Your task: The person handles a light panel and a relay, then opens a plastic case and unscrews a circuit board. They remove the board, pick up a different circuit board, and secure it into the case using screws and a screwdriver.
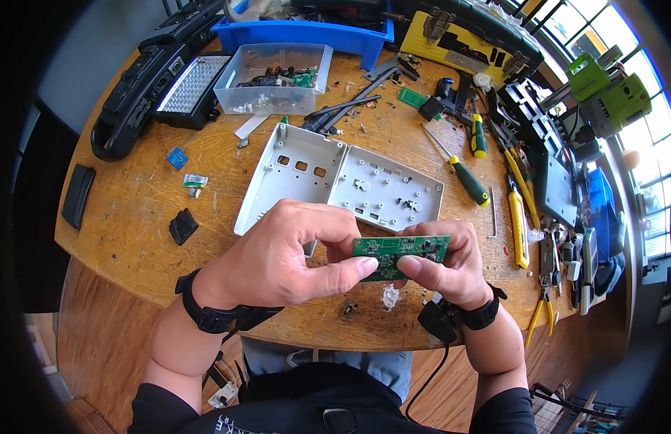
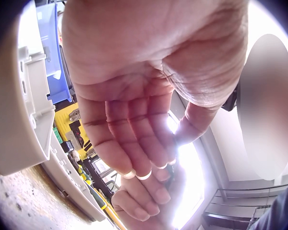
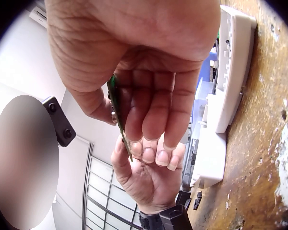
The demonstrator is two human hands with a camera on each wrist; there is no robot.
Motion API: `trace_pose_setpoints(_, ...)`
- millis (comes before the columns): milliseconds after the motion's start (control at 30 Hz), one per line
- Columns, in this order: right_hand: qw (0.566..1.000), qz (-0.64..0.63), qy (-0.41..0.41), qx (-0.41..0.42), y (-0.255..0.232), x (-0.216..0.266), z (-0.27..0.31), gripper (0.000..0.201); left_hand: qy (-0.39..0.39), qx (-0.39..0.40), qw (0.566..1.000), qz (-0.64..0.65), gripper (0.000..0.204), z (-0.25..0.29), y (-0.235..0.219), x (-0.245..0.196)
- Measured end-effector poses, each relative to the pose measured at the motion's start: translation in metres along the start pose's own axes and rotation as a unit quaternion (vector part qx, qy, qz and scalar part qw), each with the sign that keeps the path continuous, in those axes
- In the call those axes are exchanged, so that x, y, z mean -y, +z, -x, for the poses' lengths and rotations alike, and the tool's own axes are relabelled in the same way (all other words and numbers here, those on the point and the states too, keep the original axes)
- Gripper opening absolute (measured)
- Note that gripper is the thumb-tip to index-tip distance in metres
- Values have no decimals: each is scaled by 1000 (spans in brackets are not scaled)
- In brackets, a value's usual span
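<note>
Both hands hold a green circuit board [image 1: 393,247] over the front part of the workbench, its component side facing up toward the head. My left hand [image 1: 295,253] pinches the board's left end, thumb on the face and fingers behind. At the other end, my right hand [image 1: 451,269] grips with its thumb pressed on the components. In the right wrist view the circuit board [image 3: 114,93] shows edge-on between thumb and curled fingers. Just beyond the hands lie two light grey plastic case halves, a deeper one [image 1: 295,155] and a shallower one [image 1: 388,186] with posts inside.
A clear bin [image 1: 277,98] of parts and a blue tray [image 1: 306,47] stand at the back beside a yellow toolbox [image 1: 458,54]. Screwdrivers, including a green-handled screwdriver [image 1: 469,181], a yellow cutter [image 1: 519,231] and pliers [image 1: 544,304] lie at the right. White crumbs [image 1: 390,296] sit near the front edge.
</note>
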State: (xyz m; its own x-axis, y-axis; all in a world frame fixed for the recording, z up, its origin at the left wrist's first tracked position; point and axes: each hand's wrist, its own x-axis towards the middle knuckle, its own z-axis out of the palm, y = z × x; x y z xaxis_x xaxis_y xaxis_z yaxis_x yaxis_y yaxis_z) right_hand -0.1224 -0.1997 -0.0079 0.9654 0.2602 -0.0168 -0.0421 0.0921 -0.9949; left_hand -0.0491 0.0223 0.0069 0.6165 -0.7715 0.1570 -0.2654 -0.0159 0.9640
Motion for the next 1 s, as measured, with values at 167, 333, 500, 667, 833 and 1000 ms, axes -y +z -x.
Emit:
trace_pose_setpoints(167,1000,-10,13,3,0,-1,0,16,24,13,1000,-5,21,1,-1,3)
trace_pose_setpoints(333,1000,-24,10,10,-1,-2,0,15,6,9,1000,3,20,1,-1,2)
trace_pose_setpoints(500,1000,-20,11,8,0,-3,0,14,32,11,999,-4,18,1,-1,4)
trace_pose_setpoints(667,1000,-17,15,7,-1,-2,0,14,40,5,999,-13,20,1,-1,5)
trace_pose_setpoints(833,1000,-19,13,0,1,-1,0,14,-3,4,1000,1,20,1,-1,1)
trace_pose_setpoints(1000,1000,9,5,2,-1,-1,1,15,29,8,1000,-7,20,1,-1,4)
